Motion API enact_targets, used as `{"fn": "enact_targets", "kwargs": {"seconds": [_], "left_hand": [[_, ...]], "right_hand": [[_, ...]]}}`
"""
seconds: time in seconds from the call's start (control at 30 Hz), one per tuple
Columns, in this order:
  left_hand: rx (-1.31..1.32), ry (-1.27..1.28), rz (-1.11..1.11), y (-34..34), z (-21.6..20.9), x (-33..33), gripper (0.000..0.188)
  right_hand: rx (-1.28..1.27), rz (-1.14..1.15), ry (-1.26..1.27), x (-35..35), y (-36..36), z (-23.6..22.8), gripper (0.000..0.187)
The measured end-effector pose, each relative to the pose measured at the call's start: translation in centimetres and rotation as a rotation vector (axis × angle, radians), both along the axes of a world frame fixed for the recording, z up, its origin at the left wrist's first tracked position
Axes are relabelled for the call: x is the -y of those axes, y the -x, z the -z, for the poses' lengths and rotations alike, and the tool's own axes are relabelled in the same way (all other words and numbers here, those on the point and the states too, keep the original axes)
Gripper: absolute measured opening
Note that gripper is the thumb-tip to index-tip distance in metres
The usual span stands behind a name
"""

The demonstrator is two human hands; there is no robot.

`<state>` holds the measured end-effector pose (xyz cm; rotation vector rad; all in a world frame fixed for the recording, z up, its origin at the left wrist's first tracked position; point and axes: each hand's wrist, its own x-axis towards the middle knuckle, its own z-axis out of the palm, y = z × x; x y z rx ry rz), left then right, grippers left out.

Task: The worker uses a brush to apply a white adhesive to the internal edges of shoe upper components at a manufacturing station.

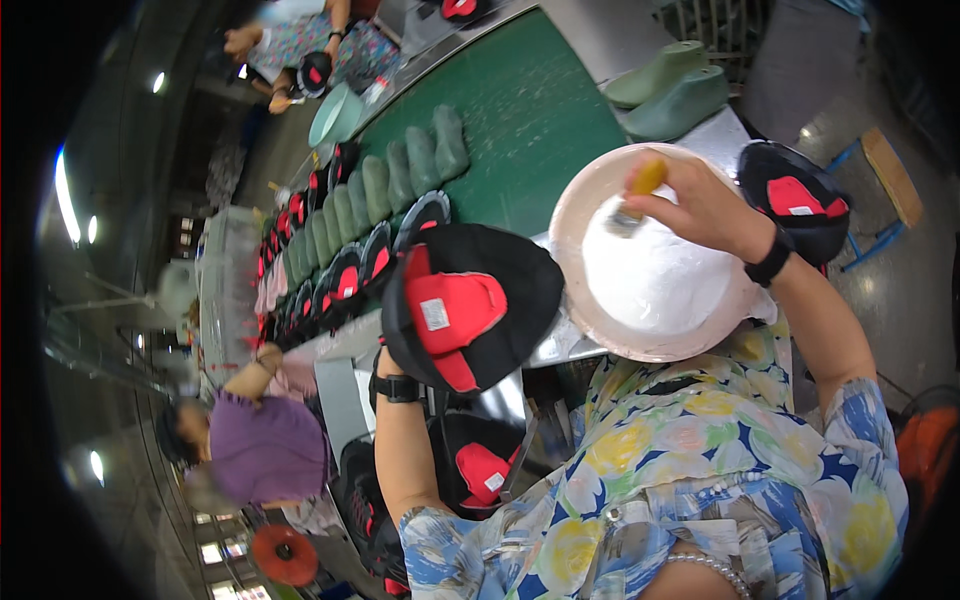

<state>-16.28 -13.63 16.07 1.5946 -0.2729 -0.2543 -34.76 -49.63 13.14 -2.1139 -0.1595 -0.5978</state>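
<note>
My left hand (388, 362) is mostly hidden under a black shoe upper with a red lining (470, 305), which it holds up from below; a black watch sits on that wrist. My right hand (700, 205) grips a brush with a yellow handle (640, 190), its bristles dipped into a pale round bowl (600, 310) full of white paste. A black band is on my right wrist.
A green conveyor belt (530, 110) carries green shoe lasts (420, 150) and a row of black-and-red uppers (345, 270). Two more green lasts (670, 90) and another upper (795, 200) lie beside the bowl. A person in purple (255, 440) works at my left, another at the belt's far end.
</note>
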Motion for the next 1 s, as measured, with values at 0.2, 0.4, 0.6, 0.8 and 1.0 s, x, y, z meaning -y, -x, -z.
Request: {"fn": "enact_targets", "kwargs": {"seconds": [0.2, 0.4, 0.6, 0.8, 1.0], "left_hand": [[-0.057, -0.001, 0.186, 1.4, 0.8, 6.9, 0.026], [-0.108, -0.009, 0.233, 3.6, 1.2, 7.9, 0.026], [-0.187, -0.015, 0.241, 5.1, 2.9, 10.0, 0.027], [-0.290, -0.006, 0.236, 3.8, 3.6, 11.6, 0.027], [-0.356, 0.025, 0.233, 2.8, 3.3, 10.7, 0.028]], "right_hand": [[0.145, -0.071, -0.127, -0.5, -1.6, -3.2, 0.024], [0.022, 0.197, -0.164, 0.1, -0.2, -2.2, 0.033], [-0.166, 0.310, -0.418, -2.5, -0.2, 0.0, 0.038], [-0.249, 0.330, -0.517, -5.4, 0.9, 1.4, 0.037], [-0.284, 0.179, -0.800, -6.5, 2.1, 0.8, 0.033]]}}
